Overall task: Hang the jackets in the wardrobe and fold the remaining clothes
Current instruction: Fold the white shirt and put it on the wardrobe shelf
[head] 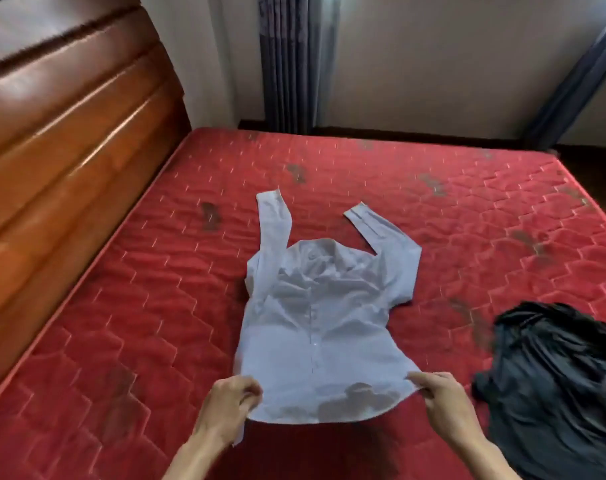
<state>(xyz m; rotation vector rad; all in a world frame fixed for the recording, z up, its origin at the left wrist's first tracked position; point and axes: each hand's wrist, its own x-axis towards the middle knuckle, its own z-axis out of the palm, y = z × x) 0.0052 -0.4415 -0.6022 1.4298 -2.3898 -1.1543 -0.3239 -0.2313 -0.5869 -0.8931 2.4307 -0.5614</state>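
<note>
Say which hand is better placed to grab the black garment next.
Right, probably. The right hand pinches the shirt hem just beside the black garment on the mattress; the left hand pinches the opposite hem corner, with the shirt between it and that garment.

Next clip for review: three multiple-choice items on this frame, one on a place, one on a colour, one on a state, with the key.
1. Where is the black garment?
A) on the mattress, right of the shirt
B) on a chair
C) under the shirt
2. The mattress is:
A) green
B) white
C) red
3. The shirt is:
A) balled up
B) spread out, buttons up
C) on a hanger
Key: 1 A, heaped beside the right hand; 2 C, quilted red cover; 3 B, left hand and right hand pinch its hem.
</note>
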